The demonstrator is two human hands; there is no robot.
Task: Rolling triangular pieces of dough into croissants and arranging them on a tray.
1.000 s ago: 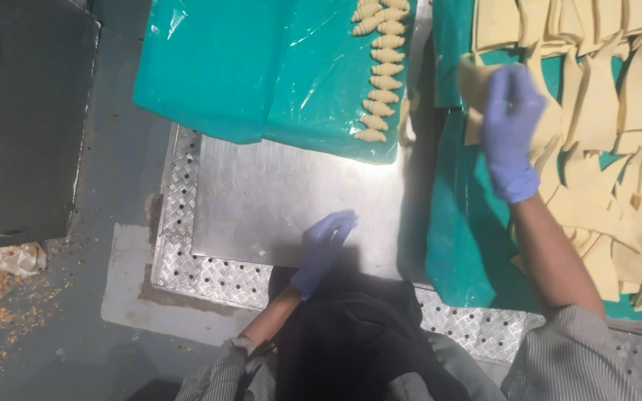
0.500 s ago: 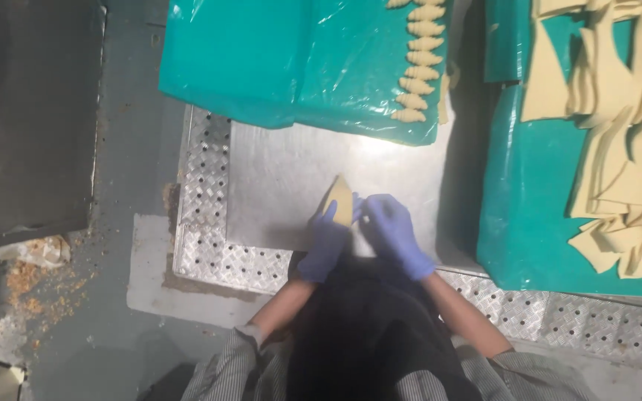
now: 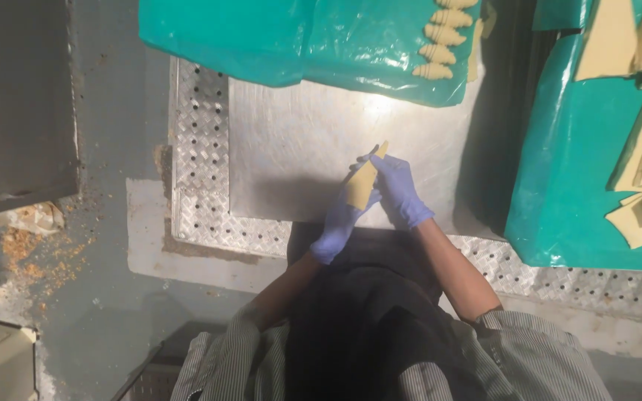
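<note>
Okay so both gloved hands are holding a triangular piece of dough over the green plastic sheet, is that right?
Not quite. In the head view the left hand and right hand hold the triangular dough piece over the bare metal table, not over the green plastic sheet.

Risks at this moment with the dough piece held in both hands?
1. The dough triangle is thin and held up off the metal worktop between the left hand and right hand; it could tear or stretch out of shape.
2. The narrow tip sticks out unsupported and may droop or fold over.
</note>
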